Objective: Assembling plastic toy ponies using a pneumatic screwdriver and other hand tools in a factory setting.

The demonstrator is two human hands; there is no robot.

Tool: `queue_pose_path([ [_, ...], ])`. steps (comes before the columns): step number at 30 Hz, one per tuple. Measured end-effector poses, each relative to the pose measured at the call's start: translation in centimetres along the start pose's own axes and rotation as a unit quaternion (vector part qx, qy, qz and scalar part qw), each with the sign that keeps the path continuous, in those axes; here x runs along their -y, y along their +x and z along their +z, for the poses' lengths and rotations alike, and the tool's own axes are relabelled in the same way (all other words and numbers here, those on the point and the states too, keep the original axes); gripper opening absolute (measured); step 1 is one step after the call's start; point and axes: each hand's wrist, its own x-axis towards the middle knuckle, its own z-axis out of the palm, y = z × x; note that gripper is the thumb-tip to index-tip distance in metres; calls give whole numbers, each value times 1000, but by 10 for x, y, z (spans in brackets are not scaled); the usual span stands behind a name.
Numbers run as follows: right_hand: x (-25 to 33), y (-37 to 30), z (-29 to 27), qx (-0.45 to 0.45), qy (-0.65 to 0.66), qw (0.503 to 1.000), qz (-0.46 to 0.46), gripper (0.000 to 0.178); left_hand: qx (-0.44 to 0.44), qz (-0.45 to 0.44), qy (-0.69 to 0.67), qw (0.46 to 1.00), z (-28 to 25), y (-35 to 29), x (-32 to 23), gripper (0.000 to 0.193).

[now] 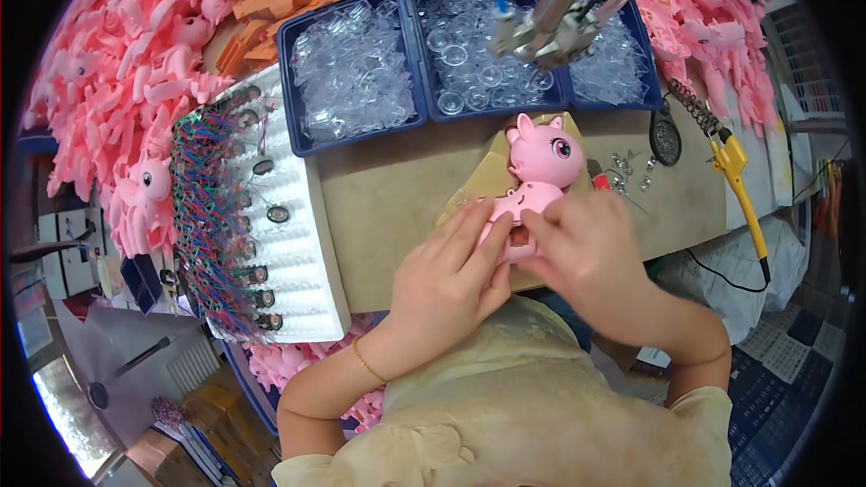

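A pink plastic toy pony (544, 157) with a large printed eye lies in front of me, head pointing away, over a folded tan sheet (483, 173). Its body shows a small rectangular opening with something brown inside. My left hand (444, 269) is closed round the left side of the body, its thumb beside the opening. On the other side, my right hand (591, 248) has its fingers bent against the body at the opening's edge, slightly blurred. Whether those fingertips also pinch a small part is hidden.
Blue bins (354, 72) of clear plastic parts stand at the back under a metal machine arm (564, 13). Wired speakers (278, 214) lie on white foam (302, 261) at left. Pink toy parts (135, 63) pile up behind. At right hangs a yellow soldering iron (744, 185) near small metal pieces (629, 169).
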Motion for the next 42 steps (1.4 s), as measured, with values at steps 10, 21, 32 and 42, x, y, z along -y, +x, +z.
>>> queue_pose_path([
  [10, -3, 5, 2, 35, -63, 993, -98, 23, 80, 138, 245, 956, -6, 6, -16, 39],
  [21, -121, 68, -13, -78, -156, 976, 132, 23, 214, 10, 24, 977, -25, 47, -19, 62],
  [32, -152, 79, -13, -345, -14, 937, 45, 14, 28, -377, -792, 479, -20, -11, 1, 86],
  [42, 4, -22, -24, -69, 580, 781, 222, 7, 10, -360, -729, 581, -13, -27, -4, 96],
])
